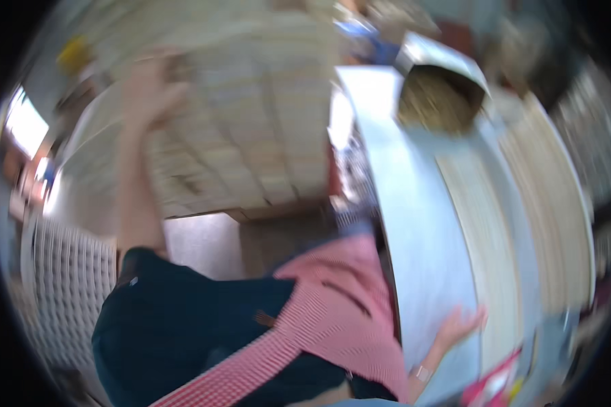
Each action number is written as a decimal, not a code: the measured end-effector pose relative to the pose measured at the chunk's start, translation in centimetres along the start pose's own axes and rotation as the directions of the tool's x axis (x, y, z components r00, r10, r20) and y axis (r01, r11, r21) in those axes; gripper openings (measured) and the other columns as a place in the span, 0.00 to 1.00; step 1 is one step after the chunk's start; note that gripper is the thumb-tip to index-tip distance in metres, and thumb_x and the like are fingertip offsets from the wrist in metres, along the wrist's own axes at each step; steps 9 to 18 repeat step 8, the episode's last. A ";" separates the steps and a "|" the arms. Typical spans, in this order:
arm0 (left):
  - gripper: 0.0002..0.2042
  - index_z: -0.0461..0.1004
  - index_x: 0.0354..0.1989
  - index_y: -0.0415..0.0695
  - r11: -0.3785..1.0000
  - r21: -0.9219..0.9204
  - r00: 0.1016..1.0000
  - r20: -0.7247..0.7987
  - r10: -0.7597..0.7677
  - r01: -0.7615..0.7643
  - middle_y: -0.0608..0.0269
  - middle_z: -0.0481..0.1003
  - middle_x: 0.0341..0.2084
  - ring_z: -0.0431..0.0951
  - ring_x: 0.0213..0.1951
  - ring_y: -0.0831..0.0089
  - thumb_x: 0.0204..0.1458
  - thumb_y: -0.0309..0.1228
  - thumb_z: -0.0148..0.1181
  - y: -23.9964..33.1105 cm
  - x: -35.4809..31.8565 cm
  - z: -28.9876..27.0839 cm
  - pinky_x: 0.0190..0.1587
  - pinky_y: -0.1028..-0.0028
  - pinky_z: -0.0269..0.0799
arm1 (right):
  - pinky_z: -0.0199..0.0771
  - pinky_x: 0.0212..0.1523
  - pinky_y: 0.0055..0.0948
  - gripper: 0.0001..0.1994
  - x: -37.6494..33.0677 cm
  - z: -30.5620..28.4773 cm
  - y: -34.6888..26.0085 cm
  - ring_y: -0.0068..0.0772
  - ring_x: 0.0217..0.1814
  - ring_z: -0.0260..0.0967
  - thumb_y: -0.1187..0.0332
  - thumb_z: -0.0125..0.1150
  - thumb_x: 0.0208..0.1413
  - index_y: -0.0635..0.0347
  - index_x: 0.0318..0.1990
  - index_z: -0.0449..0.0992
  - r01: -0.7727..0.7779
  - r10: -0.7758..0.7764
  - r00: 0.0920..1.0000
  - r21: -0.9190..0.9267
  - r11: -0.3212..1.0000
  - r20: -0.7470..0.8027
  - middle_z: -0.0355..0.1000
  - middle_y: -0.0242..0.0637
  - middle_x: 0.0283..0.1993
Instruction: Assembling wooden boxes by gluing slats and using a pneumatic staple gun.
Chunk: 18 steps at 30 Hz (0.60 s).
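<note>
My left arm stretches forward, and my left hand [155,91] is over a broad surface of pale wood-coloured blocks or bundles [251,102] with dark gaps between them. Motion smears its fingers, so I cannot make out whether it grips anything. My right hand [460,325] is low at the right, over a white tabletop [414,203], fingers apart and nothing in them. Beside it runs a long row of thin, pale strips or sticks [485,230]. A second, similar row [546,210] lies farther right.
An open-ended box [478,61] with a yellowish-brown inside stands at the table's far end. A pink item [492,383] lies near the lower right. A grey perforated panel [71,278] is at my left. A blurred yellow-topped shape [75,54] shows at far left.
</note>
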State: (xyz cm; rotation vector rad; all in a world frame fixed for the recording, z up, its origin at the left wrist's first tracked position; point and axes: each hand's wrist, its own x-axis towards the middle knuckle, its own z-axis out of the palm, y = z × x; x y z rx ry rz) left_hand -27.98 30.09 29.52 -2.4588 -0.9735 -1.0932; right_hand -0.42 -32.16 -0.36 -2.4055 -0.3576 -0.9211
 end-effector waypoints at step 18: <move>0.27 0.70 0.63 0.44 0.795 -0.423 0.898 -0.267 0.350 -0.435 0.57 0.68 0.65 0.68 0.66 0.60 0.52 0.22 0.62 10.5 -3.4 7.0 0.65 0.62 0.68 | 0.68 0.54 0.41 0.23 3.0 -3.4 5.4 0.48 0.48 0.69 0.52 0.68 0.53 0.57 0.50 0.75 -0.033 0.123 0.983 -0.531 0.846 0.135 0.68 0.42 0.54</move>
